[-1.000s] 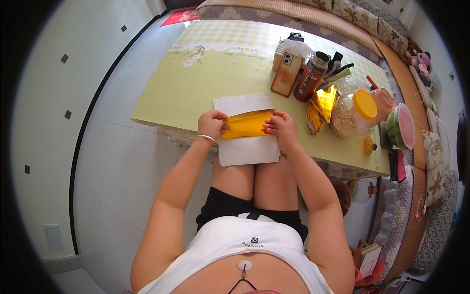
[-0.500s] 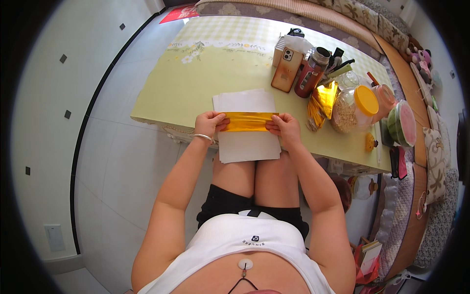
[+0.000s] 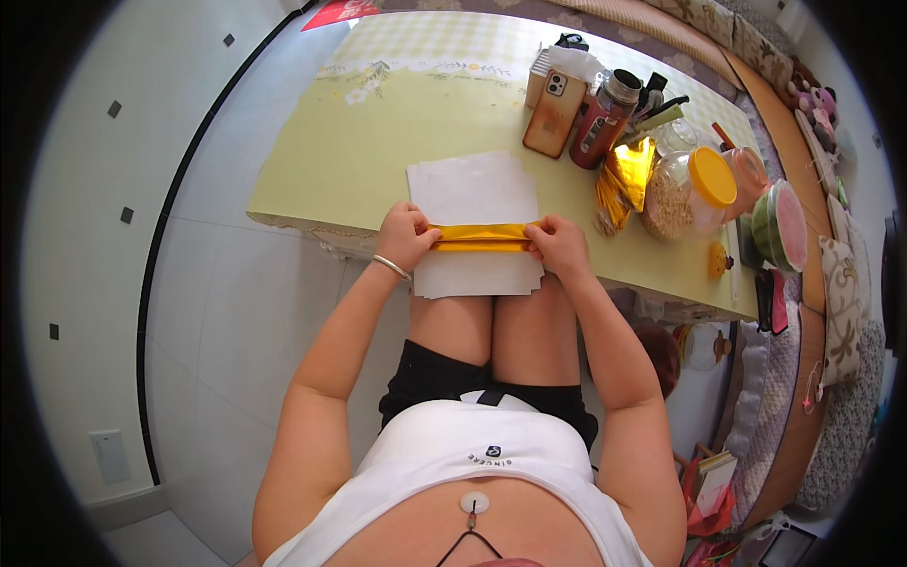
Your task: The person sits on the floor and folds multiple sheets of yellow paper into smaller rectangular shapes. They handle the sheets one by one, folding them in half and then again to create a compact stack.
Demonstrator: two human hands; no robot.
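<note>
A strip of shiny gold foil paper [image 3: 482,237] is stretched between my two hands, with a crease running along its length. My left hand [image 3: 407,234] pinches its left end between thumb and fingers. At the other end, my right hand [image 3: 557,246] grips the foil the same way. Under it lies a loose stack of white paper sheets [image 3: 472,189], partly on the table and partly over my thighs. More folded gold foil [image 3: 628,175] stands in a bunch to the right on the table.
The table [image 3: 331,170] has a pale green cloth. At its right stand a phone [image 3: 557,115], a red flask [image 3: 605,123], a yellow-lidded jar [image 3: 685,194], a cut watermelon [image 3: 780,227] and a small yellow figure [image 3: 719,259]. A sofa [image 3: 803,312] runs along the right.
The gold foil has become narrower, its long edges folded closer together. Both hands still hold its ends. The white sheets appear shifted slightly upward in view.
</note>
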